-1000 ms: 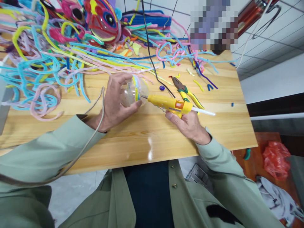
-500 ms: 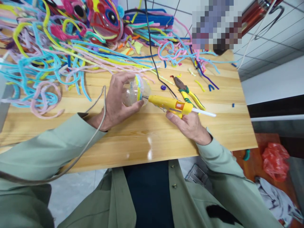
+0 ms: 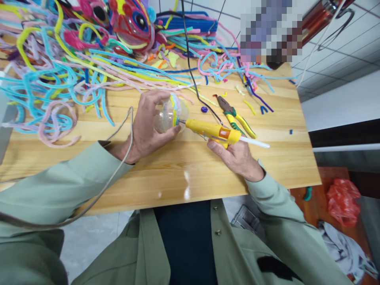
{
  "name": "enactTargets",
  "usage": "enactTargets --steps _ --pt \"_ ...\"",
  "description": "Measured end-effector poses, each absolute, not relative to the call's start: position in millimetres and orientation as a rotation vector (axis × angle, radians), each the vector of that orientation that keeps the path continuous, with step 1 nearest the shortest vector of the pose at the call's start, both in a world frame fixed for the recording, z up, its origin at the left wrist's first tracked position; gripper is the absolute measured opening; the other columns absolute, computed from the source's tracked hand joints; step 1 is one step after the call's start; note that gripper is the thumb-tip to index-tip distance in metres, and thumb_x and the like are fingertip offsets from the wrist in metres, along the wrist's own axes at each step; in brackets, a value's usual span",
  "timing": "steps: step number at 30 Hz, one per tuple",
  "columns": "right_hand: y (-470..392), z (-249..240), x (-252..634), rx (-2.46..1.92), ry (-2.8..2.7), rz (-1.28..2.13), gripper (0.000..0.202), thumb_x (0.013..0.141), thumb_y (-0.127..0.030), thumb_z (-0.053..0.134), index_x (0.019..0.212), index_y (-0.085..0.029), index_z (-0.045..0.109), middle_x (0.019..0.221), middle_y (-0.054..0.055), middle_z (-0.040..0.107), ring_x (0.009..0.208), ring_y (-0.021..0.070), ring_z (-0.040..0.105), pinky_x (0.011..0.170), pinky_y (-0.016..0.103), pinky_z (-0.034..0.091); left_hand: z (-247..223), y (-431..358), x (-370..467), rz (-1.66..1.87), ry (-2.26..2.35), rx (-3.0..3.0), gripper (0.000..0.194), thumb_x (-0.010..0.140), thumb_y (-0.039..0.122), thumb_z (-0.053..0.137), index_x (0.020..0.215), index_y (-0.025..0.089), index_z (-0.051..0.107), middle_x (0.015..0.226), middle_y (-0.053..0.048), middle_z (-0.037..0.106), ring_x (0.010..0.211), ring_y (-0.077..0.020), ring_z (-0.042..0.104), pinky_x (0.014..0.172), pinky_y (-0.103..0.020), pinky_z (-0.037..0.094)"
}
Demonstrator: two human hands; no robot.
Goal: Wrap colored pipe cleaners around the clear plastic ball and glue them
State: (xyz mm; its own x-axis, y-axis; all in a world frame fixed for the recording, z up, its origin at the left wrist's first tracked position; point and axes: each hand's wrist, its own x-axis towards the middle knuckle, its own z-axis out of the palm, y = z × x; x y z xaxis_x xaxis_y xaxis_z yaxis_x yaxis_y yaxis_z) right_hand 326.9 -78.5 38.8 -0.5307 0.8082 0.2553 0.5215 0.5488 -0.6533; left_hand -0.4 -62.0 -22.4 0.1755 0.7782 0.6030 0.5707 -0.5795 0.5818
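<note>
My left hand [image 3: 151,122] is closed around a clear plastic ball [image 3: 164,115], thumb in front and fingers over the top. Yellow, blue and pale purple pipe cleaner strips [image 3: 175,111] run side by side around its middle. In my right hand [image 3: 234,154] is a yellow hot glue gun [image 3: 208,130], gripped by its handle. Its metal nozzle points left and meets the strips' lower end, close to my left thumb. A white glue stick [image 3: 254,142] juts from the gun's back. Whether glue is coming out is too small to see.
Pliers [image 3: 234,116] with green-yellow handles lie just behind the glue gun, near a purple coil [image 3: 204,109] and a black cord [image 3: 190,67]. Many pipe cleaners [image 3: 59,87] heap at the left and back, beside a colourful mask-like figure [image 3: 132,23]. A grey cable [image 3: 118,170] crosses my left forearm.
Almost nothing differs. Both hands, the ball and the glue gun keep nearly the same places, with the nozzle still at the strips.
</note>
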Motion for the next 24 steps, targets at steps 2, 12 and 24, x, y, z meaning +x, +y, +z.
enactTargets --steps 2,12,24 --pt "-78.2 38.5 327.3 -1.079 -2.232 0.712 0.048 0.118 -0.070 0.065 0.121 -0.029 0.088 0.121 0.011 0.093 0.117 0.0350 0.090 0.112 0.057 0.077 -24.5 -61.3 -0.1 1.384 1.306 2.187 0.072 0.108 0.080 0.077 0.166 0.044 0.055 0.161 -0.013 0.068 0.155 -0.0436 0.068 0.125 -0.076 0.066" --pt "-77.7 39.1 327.5 -1.078 -2.221 0.774 0.046 0.117 -0.069 0.067 0.129 -0.030 0.088 0.139 0.010 0.091 0.136 0.0385 0.086 0.123 0.063 0.074 -28.5 -61.8 2.3 1.390 1.283 2.158 0.074 0.109 0.080 0.075 0.169 0.043 0.053 0.163 -0.014 0.064 0.157 -0.0455 0.065 0.125 -0.077 0.065" --pt "-76.6 33.3 331.4 -1.079 -2.208 0.727 0.043 0.116 -0.070 0.068 0.125 -0.033 0.087 0.118 0.007 0.092 0.116 0.0349 0.089 0.116 0.059 0.077 -26.3 -60.8 1.0 1.381 1.287 2.170 0.070 0.110 0.080 0.073 0.168 0.046 0.052 0.163 -0.012 0.067 0.157 -0.0442 0.066 0.129 -0.080 0.060"
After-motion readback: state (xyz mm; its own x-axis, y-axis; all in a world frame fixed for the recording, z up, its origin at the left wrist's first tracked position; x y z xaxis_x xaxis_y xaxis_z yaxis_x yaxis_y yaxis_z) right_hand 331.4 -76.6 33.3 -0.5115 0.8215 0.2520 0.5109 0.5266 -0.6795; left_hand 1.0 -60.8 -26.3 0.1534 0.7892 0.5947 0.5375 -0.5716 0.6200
